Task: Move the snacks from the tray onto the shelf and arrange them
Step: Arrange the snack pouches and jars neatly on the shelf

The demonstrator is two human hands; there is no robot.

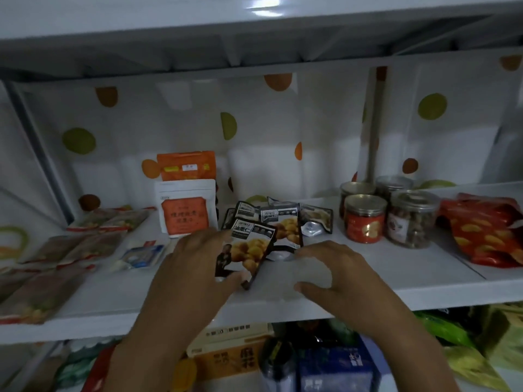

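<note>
On the white shelf (368, 287), my left hand (195, 264) grips a black-edged chestnut snack packet (249, 250) and holds it tilted upright near the front. Behind it stand more packets of the same kind (283, 224), some leaning. My right hand (334, 273) hovers just right of the held packet, fingers spread and curved, holding nothing. Two orange-and-white pouches (185, 205) stand behind my left hand. The tray is not in view.
Flat clear-wrapped snack packs (70, 250) cover the shelf's left part. Several clear jars with metal lids (390, 213) stand at the right, with a red bag (486, 233) beyond them. Boxes and bags (283, 357) fill the level below. A dotted sheet backs the shelf.
</note>
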